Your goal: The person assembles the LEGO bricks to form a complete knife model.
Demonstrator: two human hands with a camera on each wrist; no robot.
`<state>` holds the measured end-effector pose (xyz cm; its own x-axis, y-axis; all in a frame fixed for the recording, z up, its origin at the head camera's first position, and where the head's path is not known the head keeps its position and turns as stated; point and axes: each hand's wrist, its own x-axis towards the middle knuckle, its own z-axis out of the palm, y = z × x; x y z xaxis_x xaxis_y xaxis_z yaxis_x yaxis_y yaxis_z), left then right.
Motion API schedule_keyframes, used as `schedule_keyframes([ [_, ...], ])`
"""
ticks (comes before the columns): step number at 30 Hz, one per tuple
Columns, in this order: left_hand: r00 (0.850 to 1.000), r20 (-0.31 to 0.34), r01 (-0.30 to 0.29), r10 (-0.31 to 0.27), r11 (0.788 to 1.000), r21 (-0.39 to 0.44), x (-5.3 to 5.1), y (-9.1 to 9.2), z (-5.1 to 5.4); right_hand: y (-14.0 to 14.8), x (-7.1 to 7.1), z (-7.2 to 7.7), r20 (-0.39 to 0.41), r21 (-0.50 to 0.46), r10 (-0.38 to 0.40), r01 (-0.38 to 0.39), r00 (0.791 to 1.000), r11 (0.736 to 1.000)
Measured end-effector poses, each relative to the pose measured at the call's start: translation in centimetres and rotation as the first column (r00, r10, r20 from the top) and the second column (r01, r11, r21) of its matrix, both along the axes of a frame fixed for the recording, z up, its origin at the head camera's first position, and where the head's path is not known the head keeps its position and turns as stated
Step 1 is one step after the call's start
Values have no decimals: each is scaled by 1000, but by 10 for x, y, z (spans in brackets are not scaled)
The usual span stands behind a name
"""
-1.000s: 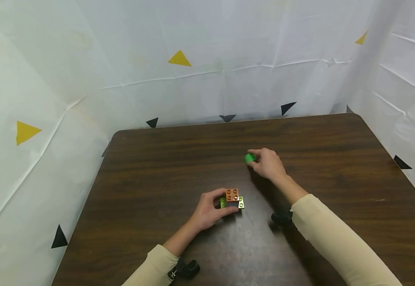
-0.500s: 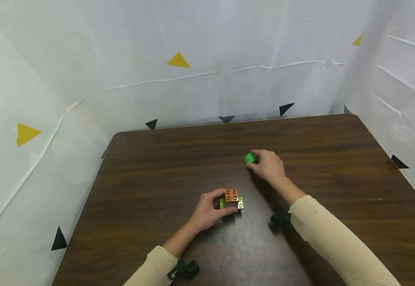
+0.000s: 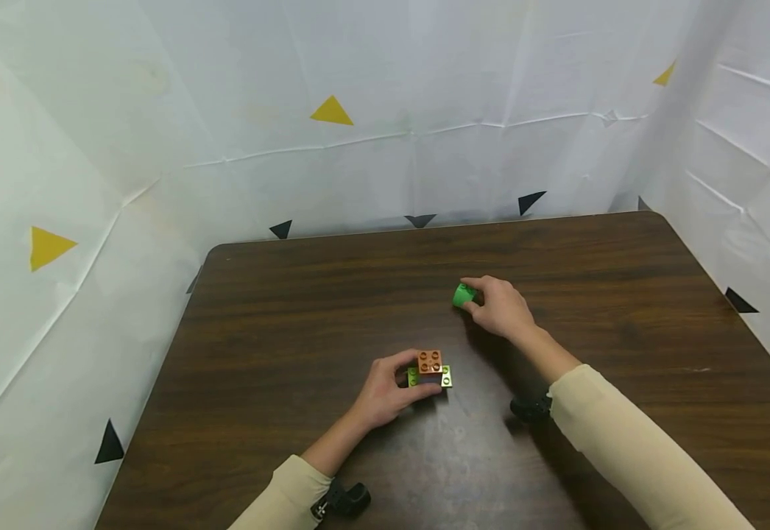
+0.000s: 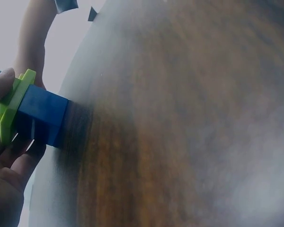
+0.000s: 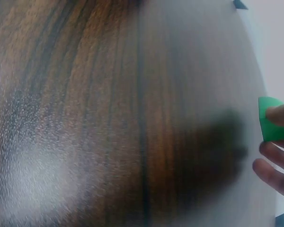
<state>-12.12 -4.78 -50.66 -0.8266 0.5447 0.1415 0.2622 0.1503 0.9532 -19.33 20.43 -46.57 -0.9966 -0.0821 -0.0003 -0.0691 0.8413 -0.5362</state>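
Around a small stack of toy building bricks curls my left hand [image 3: 385, 394], thumb on the near side and fingers on the far side. An orange brick [image 3: 430, 361] with studs tops the stack, above a wider lime green brick [image 3: 447, 377]. The left wrist view shows a blue brick [image 4: 43, 106] below the lime one. Farther back and to the right, my right hand [image 3: 500, 305] pinches a green brick [image 3: 463, 296] between thumb and fingers. One side of that green brick looks rounded, and in the right wrist view it appears held above the table.
A dark wood-grain table [image 3: 292, 316] lies under both hands. White sheeting [image 3: 425, 66] with yellow and black triangles rises behind it and along the sides. Each wrist wears a black camera, such as the left wrist camera [image 3: 348, 499].
The green brick has turned in my right fingers, its studs now less in sight, and the right forearm has shifted slightly to the right. My left hand and its stack stay in place.
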Motion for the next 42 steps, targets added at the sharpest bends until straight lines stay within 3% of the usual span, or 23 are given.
schedule_keyframes([
  [5,1000,-1,-8,8,1000,-7,0,-1,0,-1,7,15,-36,-59,113,-115,993,992],
  [10,1000,1,-9,9,1000,-7,0,0,0,-4,18,32,-65,-120,221,-227,973,966],
  [18,1000,20,3,-3,1000,25,0,2,-1,-18,43,58,-140,-189,375,-397,916,898],
  [24,999,30,13,-15,999,41,-1,2,-2,-30,62,73,-196,-246,463,-500,864,830],
  [30,1000,26,15,-16,999,44,1,2,-2,-35,80,84,-179,-155,518,-544,836,825],
  [35,1000,22,21,-22,999,47,1,1,-2,-36,89,85,-209,-57,546,-567,812,822],
  [42,999,-7,36,-35,998,60,0,3,-2,-34,96,83,-245,-19,549,-570,799,821],
])
